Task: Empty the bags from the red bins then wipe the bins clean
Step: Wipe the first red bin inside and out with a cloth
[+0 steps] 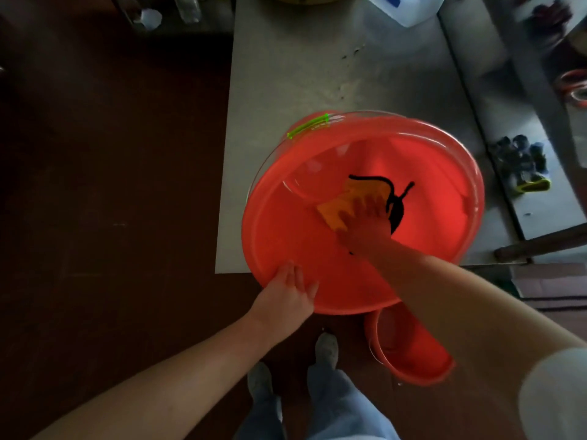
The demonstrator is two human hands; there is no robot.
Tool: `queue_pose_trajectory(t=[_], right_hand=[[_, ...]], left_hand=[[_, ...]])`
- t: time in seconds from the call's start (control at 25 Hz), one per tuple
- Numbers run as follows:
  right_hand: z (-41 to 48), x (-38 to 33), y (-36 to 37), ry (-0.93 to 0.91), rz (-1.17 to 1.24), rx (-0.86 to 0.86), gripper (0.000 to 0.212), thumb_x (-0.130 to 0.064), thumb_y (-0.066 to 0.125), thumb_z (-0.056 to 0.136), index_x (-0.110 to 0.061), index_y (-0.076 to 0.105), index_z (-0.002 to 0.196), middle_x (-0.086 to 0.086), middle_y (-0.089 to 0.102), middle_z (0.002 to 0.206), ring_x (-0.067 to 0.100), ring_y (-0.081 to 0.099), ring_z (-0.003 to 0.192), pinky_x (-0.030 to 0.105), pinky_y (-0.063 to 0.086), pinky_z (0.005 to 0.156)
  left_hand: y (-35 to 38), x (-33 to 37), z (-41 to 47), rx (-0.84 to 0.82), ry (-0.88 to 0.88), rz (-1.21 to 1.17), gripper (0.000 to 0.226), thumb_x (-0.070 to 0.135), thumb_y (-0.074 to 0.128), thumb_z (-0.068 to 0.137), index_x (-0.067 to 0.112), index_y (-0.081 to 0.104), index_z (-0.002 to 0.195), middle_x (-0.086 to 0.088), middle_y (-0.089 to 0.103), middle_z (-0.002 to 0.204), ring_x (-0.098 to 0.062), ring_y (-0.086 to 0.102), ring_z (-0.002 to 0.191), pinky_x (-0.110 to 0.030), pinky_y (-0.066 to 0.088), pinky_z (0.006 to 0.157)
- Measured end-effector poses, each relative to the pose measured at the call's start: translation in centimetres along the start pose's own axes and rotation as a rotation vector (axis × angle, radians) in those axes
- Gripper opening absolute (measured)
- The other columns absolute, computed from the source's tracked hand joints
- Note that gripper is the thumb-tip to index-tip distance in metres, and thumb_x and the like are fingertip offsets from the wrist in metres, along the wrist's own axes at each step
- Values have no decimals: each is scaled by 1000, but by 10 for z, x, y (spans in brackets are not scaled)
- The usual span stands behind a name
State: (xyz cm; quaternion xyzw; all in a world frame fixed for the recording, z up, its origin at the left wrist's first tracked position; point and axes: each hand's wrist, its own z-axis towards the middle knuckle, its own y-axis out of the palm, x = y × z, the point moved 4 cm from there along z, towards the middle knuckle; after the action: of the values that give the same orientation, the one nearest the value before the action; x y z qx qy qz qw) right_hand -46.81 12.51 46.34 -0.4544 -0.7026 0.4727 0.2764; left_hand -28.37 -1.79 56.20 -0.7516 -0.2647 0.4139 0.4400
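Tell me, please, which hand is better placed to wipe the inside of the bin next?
Right. The right hand presses the cloth against the inside of the bin, while the left hand rests on the near rim, apparently steadying it, and has no cloth.

red bin (pixel 286 236) | tilted on table edge | second red bin (pixel 413 350) | below, on floor

Lower red bin (pixel 413 354) partly hidden, white container (pixel 409 11) cropped

Glossy red plastic bin (pixel 286 223), soft orange cloth (pixel 336 211), dull scuffed metal table (pixel 286 74).
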Motion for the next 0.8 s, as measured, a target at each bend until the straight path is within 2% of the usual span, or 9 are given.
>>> queue_pose_trajectory(t=[0.04, 0.16, 0.24, 0.4, 0.48, 0.56, 0.64, 0.72, 0.8], right_hand=[[2, 10, -7, 4, -18, -14, 88, -60, 9, 81, -20, 59, 142, 24, 33, 159, 51, 18, 149, 66, 3, 121], [-6, 7, -12, 175, -26, -89, 68, -59, 31, 94, -29, 36, 155, 15, 16, 166, 42, 6, 153, 64, -4, 116], [-11, -26, -8, 223, 68, -149, 65, -61, 31, 99, -33, 26, 158, 12, 10, 168, 43, 2, 153, 66, -5, 114], [-5, -67, -12, 162, 28, -177, 54, -56, 30, 103, -31, 41, 149, 15, 27, 161, 43, 20, 147, 63, 12, 115], [-2, -62, -13, 96, 3, -110, 57, -59, 32, 101, -33, 41, 150, 15, 19, 164, 42, 12, 150, 65, 6, 117], [-1, -50, -2, 52, -11, -123, 65, -67, 28, 99, -38, 25, 157, 11, 6, 169, 41, -2, 153, 64, -10, 117], [-3, -37, 4, 22, -81, -120, 71, -73, 21, 95, -41, 23, 158, 9, 7, 169, 39, -3, 154, 60, -16, 116], [-3, -19, -7, 9, -142, -53, 76, -73, 21, 90, -36, 34, 155, 12, 14, 168, 39, 2, 154, 57, -16, 117], [-4, 3, -24, 72, -151, -12, 71, -64, 36, 91, -30, 39, 154, 13, 17, 166, 38, 5, 153, 58, -8, 119]], left_hand=[[0, 0, 0, -4, -9, -8, 49, 42, 71, 77, 21, 73, 121, -25, 73, 105, -36, 72, 97, -44, 53, 92], [-1, 1, 3, -20, -13, -25, 48, 41, 73, 77, 20, 73, 120, -26, 72, 107, -37, 71, 99, -46, 53, 93], [-1, 1, 1, -21, 5, -39, 50, 44, 75, 75, 21, 74, 119, -25, 72, 108, -36, 72, 100, -46, 53, 94], [-4, -2, -3, -14, 31, -26, 48, 46, 71, 76, 23, 74, 117, -21, 74, 106, -33, 72, 100, -43, 53, 94], [-2, 0, -1, -30, 5, -53, 43, 42, 71, 76, 22, 75, 114, -21, 74, 102, -34, 72, 96, -43, 53, 91], [3, 3, 2, -61, -21, -67, 44, 40, 71, 77, 22, 74, 117, -24, 73, 102, -37, 71, 95, -45, 54, 89], [7, 5, 1, -68, -33, -117, 43, 35, 63, 83, 20, 71, 122, -27, 71, 106, -41, 70, 97, -49, 55, 89], [11, 5, 0, -74, -42, -146, 42, 30, 53, 85, 20, 71, 123, -28, 70, 107, -42, 69, 98, -52, 55, 89], [11, 4, -1, -101, -46, -145, 42, 31, 59, 84, 21, 71, 123, -27, 71, 109, -43, 69, 99, -53, 55, 90]])
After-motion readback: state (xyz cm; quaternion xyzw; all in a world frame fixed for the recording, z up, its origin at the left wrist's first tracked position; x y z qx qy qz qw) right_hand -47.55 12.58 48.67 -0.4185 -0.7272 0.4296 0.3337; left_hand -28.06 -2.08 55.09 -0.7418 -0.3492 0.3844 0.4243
